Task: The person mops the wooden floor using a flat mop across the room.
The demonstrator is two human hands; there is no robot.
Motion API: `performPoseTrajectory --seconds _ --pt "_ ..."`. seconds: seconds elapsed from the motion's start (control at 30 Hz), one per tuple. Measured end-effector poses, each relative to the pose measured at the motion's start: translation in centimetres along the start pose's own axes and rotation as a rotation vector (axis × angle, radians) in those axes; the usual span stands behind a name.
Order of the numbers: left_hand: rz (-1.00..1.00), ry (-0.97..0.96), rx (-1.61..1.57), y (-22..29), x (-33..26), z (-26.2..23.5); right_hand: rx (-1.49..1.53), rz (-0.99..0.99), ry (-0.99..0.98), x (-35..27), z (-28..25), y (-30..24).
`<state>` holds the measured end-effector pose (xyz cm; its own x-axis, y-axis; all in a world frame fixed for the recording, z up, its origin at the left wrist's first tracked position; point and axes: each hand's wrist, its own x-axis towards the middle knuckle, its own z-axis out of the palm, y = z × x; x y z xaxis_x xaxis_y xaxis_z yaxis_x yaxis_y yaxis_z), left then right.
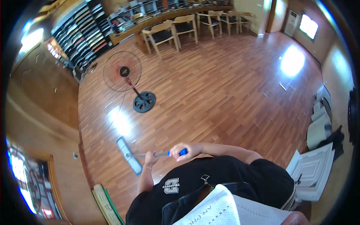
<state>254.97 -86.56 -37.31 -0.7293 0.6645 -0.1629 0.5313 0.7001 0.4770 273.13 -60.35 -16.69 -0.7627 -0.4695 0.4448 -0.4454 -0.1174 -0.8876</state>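
A flat mop (pixel 124 149) with a pale blue rectangular head rests on the wood floor at my left. Its metal pole runs rightward from the head to a blue grip. Partway along the pole, my left hand (pixel 150 158) is closed around it. Up at the blue grip (pixel 183 152), my right hand (pixel 190 150) is wrapped about the pole's end. Both forearms reach out from short black sleeves.
A standing fan (pixel 144 102) with a round base is ahead-left, its cord trailing over the floor. Wooden chairs (pixel 161 35) line a long counter at the back. White panels (pixel 311 172) lean at the right. A wooden door (pixel 47 86) and wall border the left side.
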Motion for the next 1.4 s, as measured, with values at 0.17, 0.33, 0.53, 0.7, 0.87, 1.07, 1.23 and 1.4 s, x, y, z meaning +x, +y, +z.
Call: performPoseTrajectory --seconds 0.17,0.33,0.53,0.7,0.87,1.07,1.23,1.4 --pt "-0.181 0.043 -0.029 -4.9 -6.1 0.6 0.085 0.023 -0.088 1.8 2.7 5.1" --pt "-0.102 0.142 -0.128 -2.0 -8.1 1.1 0.127 0.061 -0.089 1.2 1.4 1.6" --pt "-0.040 0.201 -0.107 6.9 -5.2 -0.3 0.027 0.132 0.044 -0.5 -2.9 -6.0" --pt "0.112 0.221 -0.220 16.9 0.1 -0.2 -0.101 0.138 0.168 -3.8 -6.8 -15.3" --pt "0.446 0.235 -0.258 26.2 5.5 2.1 -0.313 0.116 0.205 -8.4 -8.7 -23.3" --pt "0.708 0.151 -0.373 34.8 13.8 7.8 -0.674 0.088 0.251 -11.9 -8.8 -26.3" --pt "0.220 -0.113 -0.611 45.4 16.9 5.9 -0.977 0.255 0.683 -15.5 -11.4 -22.1" --pt "0.665 -0.247 -0.322 48.8 16.8 7.9 -0.996 0.297 0.944 -21.3 -19.5 -12.4"
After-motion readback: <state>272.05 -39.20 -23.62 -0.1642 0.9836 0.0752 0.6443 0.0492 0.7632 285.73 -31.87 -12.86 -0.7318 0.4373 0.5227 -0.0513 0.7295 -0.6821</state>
